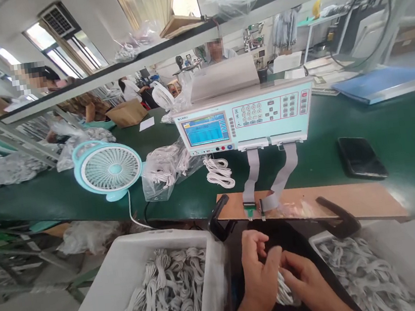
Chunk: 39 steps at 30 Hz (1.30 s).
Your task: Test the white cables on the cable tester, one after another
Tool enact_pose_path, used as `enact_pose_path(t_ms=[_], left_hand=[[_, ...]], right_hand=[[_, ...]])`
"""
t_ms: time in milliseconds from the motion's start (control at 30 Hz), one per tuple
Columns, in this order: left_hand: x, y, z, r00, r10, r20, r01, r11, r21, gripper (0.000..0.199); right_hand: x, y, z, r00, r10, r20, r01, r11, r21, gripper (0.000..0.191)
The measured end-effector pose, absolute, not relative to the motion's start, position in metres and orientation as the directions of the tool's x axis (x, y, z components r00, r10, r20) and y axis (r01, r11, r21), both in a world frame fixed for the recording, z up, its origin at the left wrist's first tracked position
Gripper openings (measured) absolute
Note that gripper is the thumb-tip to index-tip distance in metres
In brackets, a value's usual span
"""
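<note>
Between my two hands, low in the middle of the head view, is a coiled bundle of white cable [283, 291]. My right hand [306, 282] is closed on its right side, thumb and fingers pinching it. My left hand [259, 273] lies against its left side, fingers curled and thumb reaching to the right fingertips; part of its grip is hidden. Just beyond the hands, two grey ribbon cables [251, 175] run from a white bench tester [244, 117] with a lit blue screen to small connectors [250, 212] at the edge of a wooden board [369, 198].
A white bin [123, 243] of cable bundles stands at left, another bin [403, 247] at right. Black clamps [219, 220] grip the board. On the green table [319, 161] are a blue fan [112, 168], bagged cables [163, 169], a loose cable coil [219, 173], a phone [361, 157] and a blue folder [385, 82].
</note>
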State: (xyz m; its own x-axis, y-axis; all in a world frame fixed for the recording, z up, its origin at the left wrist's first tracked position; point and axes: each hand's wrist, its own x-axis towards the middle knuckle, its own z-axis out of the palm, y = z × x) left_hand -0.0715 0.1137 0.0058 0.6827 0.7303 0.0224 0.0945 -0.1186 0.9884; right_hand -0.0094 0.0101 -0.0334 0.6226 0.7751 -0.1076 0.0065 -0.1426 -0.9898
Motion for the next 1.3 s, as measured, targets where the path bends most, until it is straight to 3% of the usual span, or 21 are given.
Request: enact_pose_path(t_ms=[133,267,333,433,500,600,733,867,967,1100,1300], left_hand=[[-0.079,0.12,0.006,0.784,0.597,-0.167,0.318,-0.156,0.935,0.029],[-0.073,0.138,-0.001,0.821,0.536,-0.196,0.326,-0.159,0.932,0.014],[-0.067,0.148,-0.008,0.813,0.509,-0.281,0.329,-0.004,0.944,0.015],[-0.061,0.156,-0.02,0.805,0.465,-0.368,0.284,0.242,0.928,0.028],[-0.06,0.157,-0.029,0.793,0.504,-0.343,0.239,0.26,0.936,0.033],[-0.06,0.159,-0.036,0.794,0.522,-0.313,0.213,0.244,0.946,0.036],[-0.065,0.168,-0.035,0.861,0.319,-0.397,0.203,0.502,0.841,0.037],[-0.072,0.182,-0.027,0.925,0.124,-0.36,0.191,0.668,0.72,0.032],[-0.074,0.185,-0.024,0.93,0.115,-0.349,0.192,0.658,0.728,0.037],[-0.069,0.178,-0.032,0.874,0.257,-0.413,0.21,0.567,0.797,0.034],[-0.063,0.172,-0.036,0.841,0.462,-0.282,0.242,0.144,0.959,0.034]], right_hand=[[0.003,0.02,-0.035,0.73,0.683,-0.001,0.178,-0.192,-0.965,0.024],[0.015,0.032,-0.035,0.73,0.676,0.099,0.255,-0.135,-0.958,0.026],[0.019,0.039,-0.037,0.743,0.662,0.098,0.206,-0.087,-0.975,0.027],[0.022,0.048,-0.043,0.744,0.668,-0.023,-0.008,-0.024,-1.0,0.03],[0.025,0.054,-0.047,0.734,0.67,-0.112,-0.158,0.008,-0.987,0.034],[0.028,0.059,-0.051,0.753,0.634,-0.173,-0.249,0.032,-0.968,0.04],[0.031,0.059,-0.048,0.758,0.627,-0.179,-0.244,0.018,-0.97,0.042],[0.031,0.057,-0.042,0.738,0.648,-0.188,-0.247,0.0,-0.969,0.04],[0.031,0.058,-0.04,0.731,0.659,-0.179,-0.231,-0.009,-0.973,0.04],[0.031,0.059,-0.042,0.731,0.664,-0.158,-0.21,-0.001,-0.978,0.039],[0.03,0.062,-0.042,0.717,0.665,-0.211,-0.307,0.028,-0.951,0.036]])
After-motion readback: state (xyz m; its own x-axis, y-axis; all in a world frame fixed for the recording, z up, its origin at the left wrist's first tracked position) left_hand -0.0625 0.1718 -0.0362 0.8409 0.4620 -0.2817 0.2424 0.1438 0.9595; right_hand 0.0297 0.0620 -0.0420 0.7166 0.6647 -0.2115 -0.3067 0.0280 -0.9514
